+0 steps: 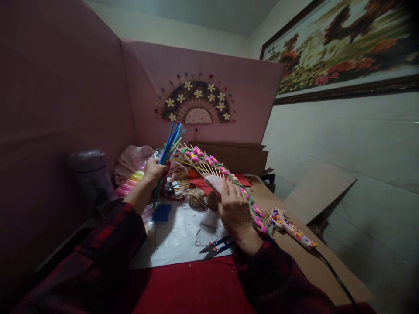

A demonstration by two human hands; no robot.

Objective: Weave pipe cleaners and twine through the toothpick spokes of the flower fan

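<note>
My left hand [152, 170] is closed around a bundle of pipe cleaners [170, 143], mostly blue, with some green and yellow. My right hand [235, 211] grips a craft fan [211, 160] by its pale half-round base, fingers over the front. Pink flowers with yellow centres and a green strand run along the fan's curved band, and thin sticks stand out from the base. The fan is held tilted above the table, its upper end close to the pipe cleaners. Below my right hand lie thread snips [214, 248] with dark blades and blue handles.
A ball of twine [196, 198] and a blue square [162, 212] lie on the white sheet [178, 244]. On the right, a flower-patterned glue gun [293, 229] trails a black cord. A lidded cup [91, 174] stands left. Another fan [198, 93] hangs on the pink panel.
</note>
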